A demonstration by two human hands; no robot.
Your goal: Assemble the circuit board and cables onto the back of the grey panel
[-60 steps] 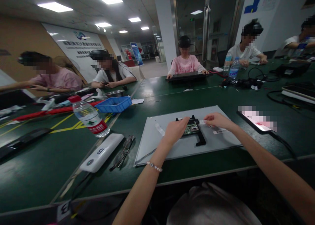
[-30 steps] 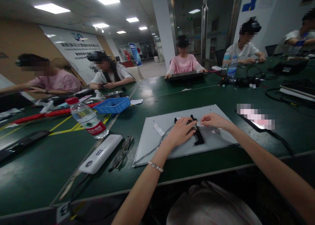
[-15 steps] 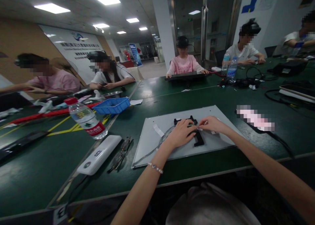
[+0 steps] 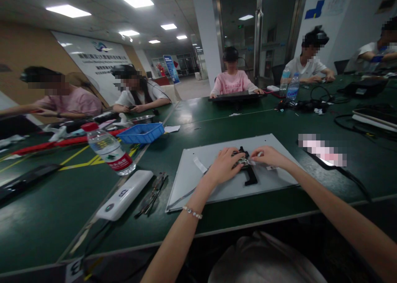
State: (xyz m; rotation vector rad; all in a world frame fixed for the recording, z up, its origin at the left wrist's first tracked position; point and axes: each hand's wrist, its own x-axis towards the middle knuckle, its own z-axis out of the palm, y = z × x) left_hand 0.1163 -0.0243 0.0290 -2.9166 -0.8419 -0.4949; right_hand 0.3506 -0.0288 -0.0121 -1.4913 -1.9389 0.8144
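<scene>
A light grey flat panel (image 4: 192, 184) lies on the table in front of me, with a black plastic frame (image 4: 251, 178) and a green circuit board (image 4: 244, 160) on top of it. My left hand (image 4: 226, 164) rests over the left part of the board and frame, palm down, fingers apart, hiding much of both. At the board's right edge, my right hand (image 4: 267, 155) pinches a small whitish strip (image 4: 252, 162); its far end is too small to make out. A thin grey cable (image 4: 186, 195) runs from under my left wrist towards the panel's near left corner.
Left of the panel lie eyeglasses (image 4: 151, 195), a white power bank (image 4: 125, 195), a tilted water bottle (image 4: 108, 150) and a blue tray (image 4: 142, 133). A phone (image 4: 322, 153) with a cable lies to the right. Several people sit around the green table (image 4: 211, 124).
My left hand has gone from gripping the frame's upper edge to lying spread over the board. My right hand has shifted slightly left, closer to the board, still pinching the strip.
</scene>
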